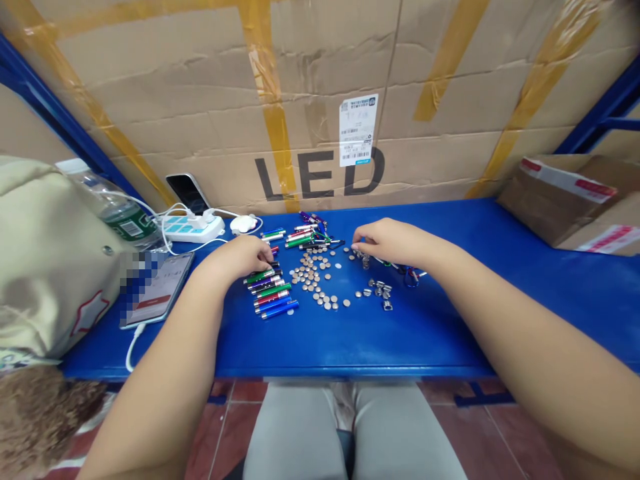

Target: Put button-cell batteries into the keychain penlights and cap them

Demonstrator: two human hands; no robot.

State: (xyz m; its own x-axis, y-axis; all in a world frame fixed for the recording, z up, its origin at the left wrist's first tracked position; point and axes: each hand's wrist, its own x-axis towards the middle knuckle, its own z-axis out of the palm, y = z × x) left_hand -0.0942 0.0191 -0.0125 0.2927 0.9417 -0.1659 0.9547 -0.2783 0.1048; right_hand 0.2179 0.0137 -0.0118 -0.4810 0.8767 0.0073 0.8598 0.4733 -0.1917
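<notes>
My left hand (245,257) rests with curled fingers on a row of small coloured tubes (273,293) lying side by side on the blue shelf (350,340). My right hand (387,241) is pinched over a few small silver caps (364,257); what its fingertips hold is too small to name. Between the hands lies a scatter of several button cell batteries (313,275). More silver caps (381,293) sit near the right hand. Further coloured tubes (300,235) lie behind the batteries.
A big cardboard box (320,100) marked LED closes off the back. A smaller taped box (575,200) stands at the right. On the left are a white power strip (193,228), a phone on a cable (157,287), a water bottle (113,207) and a beige bag (45,260).
</notes>
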